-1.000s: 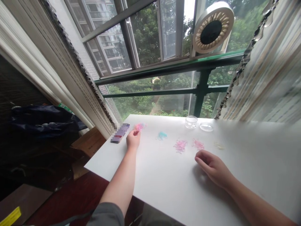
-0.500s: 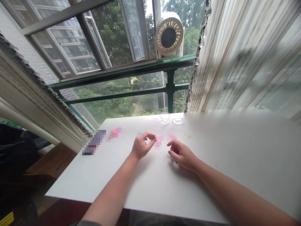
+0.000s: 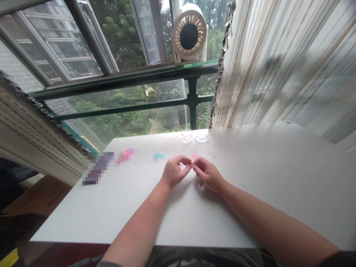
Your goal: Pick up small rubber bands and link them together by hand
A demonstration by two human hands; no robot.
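My left hand (image 3: 175, 171) and my right hand (image 3: 209, 175) meet over the table, thumbs and forefingers pinched, fingertips almost touching. Something tiny and thin seems to be between the fingertips, too small to name. Behind my fingers lies a little heap of thin pink pieces (image 3: 194, 155), partly covered by the hands. A turquoise heap (image 3: 158, 157) of similar pieces is to the left, and a larger mixed pink, orange and bluish heap (image 3: 125, 156) farther left. Faint whitish pieces (image 3: 213, 154) lie right of the pink heap.
A clear round jar (image 3: 187, 136) and its clear lid (image 3: 201, 138) stand at the far edge of the white table (image 3: 116, 211). A pixelated dark object (image 3: 99, 168) lies at the left. Beyond are a railing (image 3: 192, 99), a round white fan (image 3: 190, 33) and curtains (image 3: 264, 66).
My hands, apart before, have come together at the fingertips; the right fingers have closed into a pinch. The view has shifted right, and the turquoise heap is now uncovered.
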